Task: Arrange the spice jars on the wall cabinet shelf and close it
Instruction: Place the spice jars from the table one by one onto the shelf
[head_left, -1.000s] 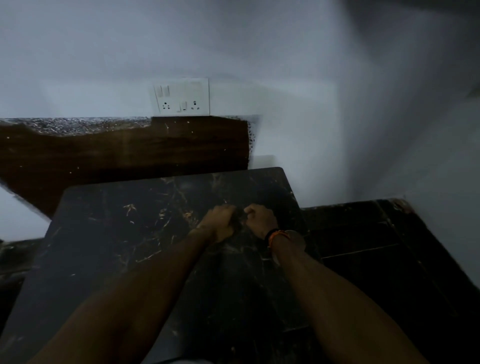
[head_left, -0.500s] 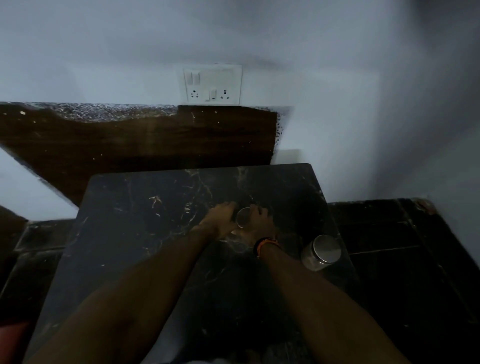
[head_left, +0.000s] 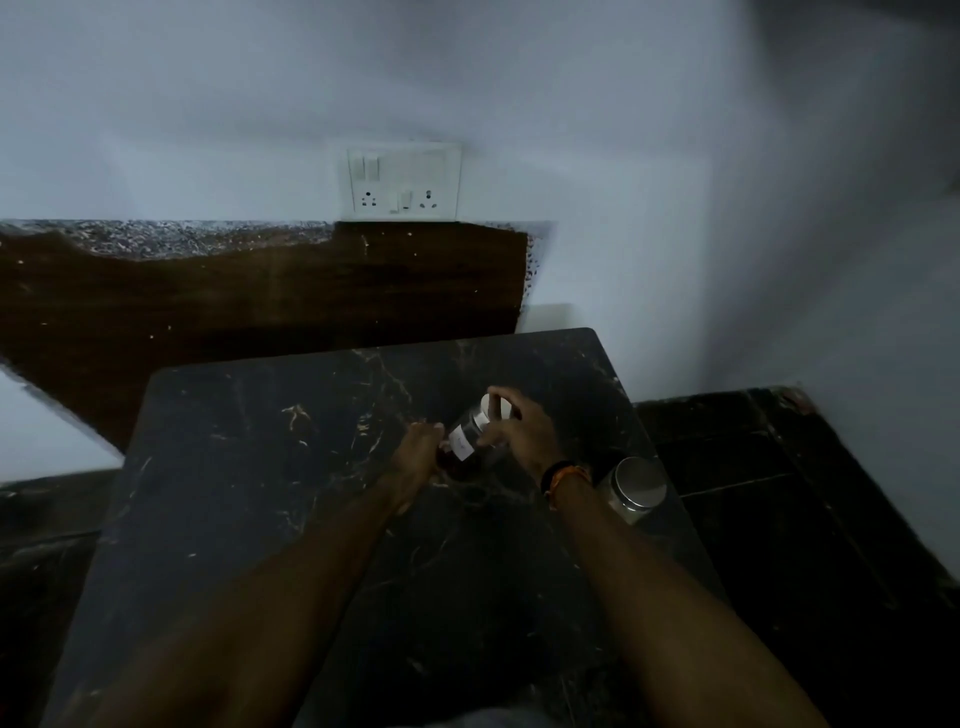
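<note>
Held jar: a small clear glass spice jar with a pale lid, dark contents and a white label (head_left: 470, 435) sits tilted in the middle of the frame, lid toward the upper right, base low toward the tabletop.
Right hand: the right hand (head_left: 524, 434) grips the jar's upper end, fingers curled over the lid and thumb against the side; a dark and orange band (head_left: 563, 475) circles the wrist.
Left hand: the left hand (head_left: 418, 449) holds the jar's lower end from the left, fingers wrapped against the base; how far they close round it is hard to make out in the dim light.
Second jar: a clear glass jar with a round silver metal lid (head_left: 635, 487) stands upright on the table, right of centre, just beside the right wrist.
Table: a black marble-patterned tabletop with pale veins (head_left: 249, 467) fills the lower middle of the frame.
Wall: a white switch and socket plate (head_left: 404, 181) is mounted at upper centre, directly above a dark brown wooden panel (head_left: 260, 296) that spans the left half.
Floor: dark tiles (head_left: 810, 519) show at lower right.
</note>
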